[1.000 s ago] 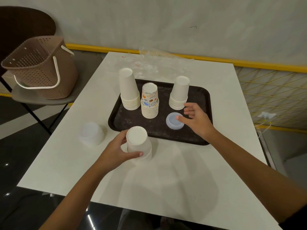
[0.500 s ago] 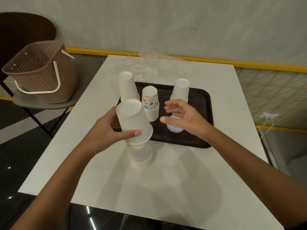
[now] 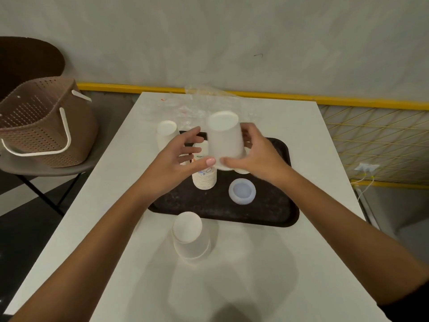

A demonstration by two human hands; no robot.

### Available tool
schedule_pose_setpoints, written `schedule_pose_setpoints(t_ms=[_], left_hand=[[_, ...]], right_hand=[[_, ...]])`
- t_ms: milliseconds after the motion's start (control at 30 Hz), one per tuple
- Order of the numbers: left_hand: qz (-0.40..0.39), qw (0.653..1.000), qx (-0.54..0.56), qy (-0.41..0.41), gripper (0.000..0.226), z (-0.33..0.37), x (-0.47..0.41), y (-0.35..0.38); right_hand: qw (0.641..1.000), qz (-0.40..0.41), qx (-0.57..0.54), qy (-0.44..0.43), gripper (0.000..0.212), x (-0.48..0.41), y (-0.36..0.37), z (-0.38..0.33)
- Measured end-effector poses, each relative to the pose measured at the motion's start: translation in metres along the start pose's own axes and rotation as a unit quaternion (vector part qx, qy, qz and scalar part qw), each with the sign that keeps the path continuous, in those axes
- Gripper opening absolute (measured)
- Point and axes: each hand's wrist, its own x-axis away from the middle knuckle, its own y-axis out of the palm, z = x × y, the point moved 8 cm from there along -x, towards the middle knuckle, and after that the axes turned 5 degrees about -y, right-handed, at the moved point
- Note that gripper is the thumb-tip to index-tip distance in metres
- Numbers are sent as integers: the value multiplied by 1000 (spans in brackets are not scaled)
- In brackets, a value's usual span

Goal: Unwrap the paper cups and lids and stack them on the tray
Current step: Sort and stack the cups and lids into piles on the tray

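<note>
Held cups (image 3: 224, 140): motion-blurred, so the number nested can't be counted. Right hand (image 3: 257, 156): the fingers pass behind the cups and their tips are out of sight. Left hand (image 3: 178, 159) covers the top of the printed cup stack (image 3: 204, 181), and the print is too smeared to read. White stack (image 3: 241, 170) behind the right hand: only a sliver of rims shows. Tray (image 3: 209, 205): far edge mostly covered. Basket (image 3: 34, 126) is cut by the left frame edge, the surface (image 3: 278, 263) by the bottom edge.

White cups (image 3: 224, 140); black tray (image 3: 274, 212); brown basket (image 3: 37, 126)
</note>
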Motion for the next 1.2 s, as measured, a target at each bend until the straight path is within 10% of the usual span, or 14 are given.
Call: schedule_pose_setpoints(t_ms=[300,867,1200], left_hand=[[4,997,-20,-78,64,-50,17,-17],[-105,983,-29,-147,101,-108,81,13],[-40,988,-46,-144,81,-122,90,44]], right_hand=[[980,179,5,88,77,-47,-39,87],[976,131,2,175,88,-28,1,155],[982,126,2,142,84,23,0,138]])
